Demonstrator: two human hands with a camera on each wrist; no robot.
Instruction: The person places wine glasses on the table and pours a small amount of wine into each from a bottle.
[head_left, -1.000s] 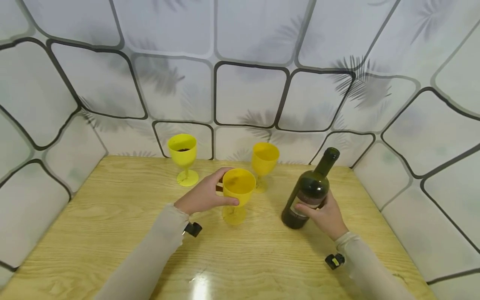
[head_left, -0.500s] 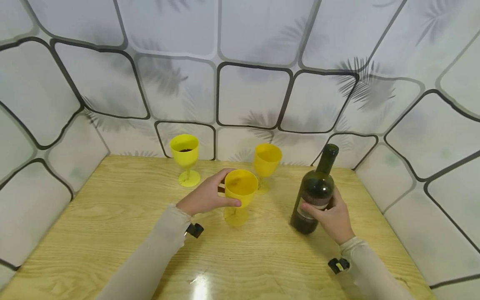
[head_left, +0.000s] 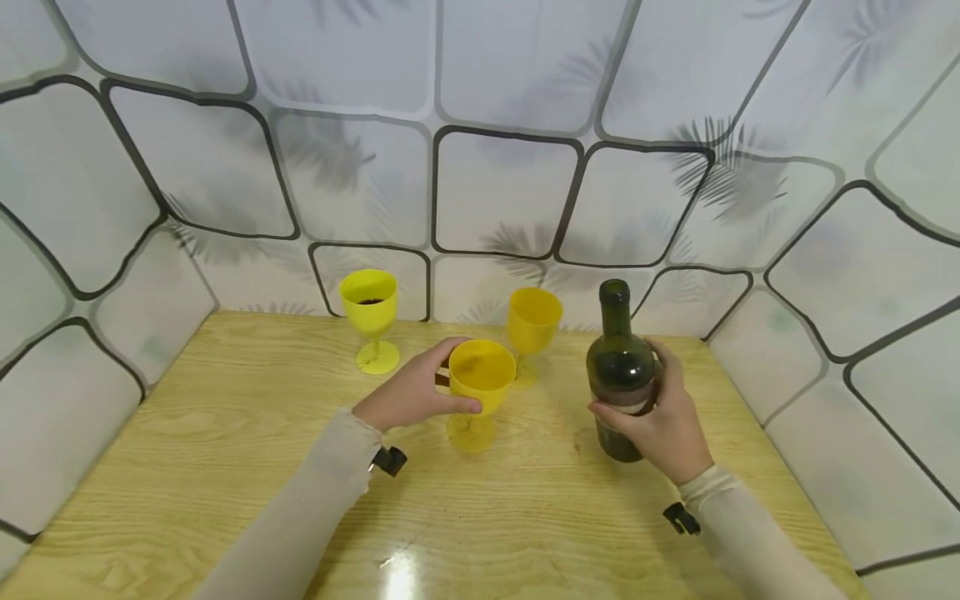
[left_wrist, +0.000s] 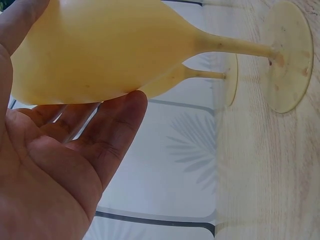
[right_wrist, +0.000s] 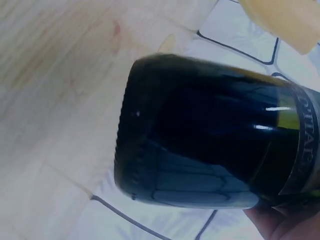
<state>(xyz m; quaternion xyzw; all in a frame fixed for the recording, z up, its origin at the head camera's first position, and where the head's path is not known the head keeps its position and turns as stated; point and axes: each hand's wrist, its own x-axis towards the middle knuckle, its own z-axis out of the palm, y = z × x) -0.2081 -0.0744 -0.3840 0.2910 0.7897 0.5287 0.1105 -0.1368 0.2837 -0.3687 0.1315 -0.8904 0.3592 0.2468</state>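
My left hand [head_left: 412,387] holds the bowl of an orange-yellow goblet [head_left: 482,375], thumb on the near side and fingers round the far side. That goblet stands upright, its round foot on the table in the left wrist view. Around the label of a dark green wine bottle [head_left: 619,367] my right hand [head_left: 667,425] is wrapped. The bottle is nearly upright, neck up and uncapped, to the right of the goblets. In the right wrist view the bottle's lower body [right_wrist: 200,135] fills the middle, its base close over the table.
A brighter yellow goblet [head_left: 369,308] with dark liquid inside stands at the back left. Another orange-yellow goblet [head_left: 532,325] is just behind the held one. The wooden table [head_left: 187,433] meets patterned walls [head_left: 502,192] at the back and sides. A reddish spot [head_left: 577,447] marks the tabletop.
The bottle moved right, then its neck swung left, so it went from leaning right to nearly upright. My left hand and its goblet stayed in place.
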